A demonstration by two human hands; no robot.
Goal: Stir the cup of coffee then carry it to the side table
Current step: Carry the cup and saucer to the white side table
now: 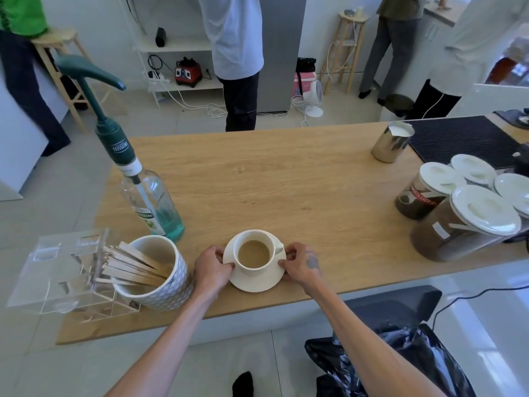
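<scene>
A white cup of milky coffee [254, 255] stands on a white saucer [257, 283] near the front edge of the wooden counter [286, 181]. My left hand [213, 266] grips the saucer's left rim. My right hand [302, 262] grips its right rim, close to the cup's handle. The saucer looks to be resting on the counter. No stirrer is in the cup.
Left of the cup stands a patterned mug of wooden stirrers [156, 272], a clear acrylic box [60, 270] and a syrup pump bottle [148, 196]. A steel milk jug [390, 141], lidded jars [458, 222] and a black mat [463, 138] are right. Several people stand beyond the counter. A black bin bag [386, 365] sits below right.
</scene>
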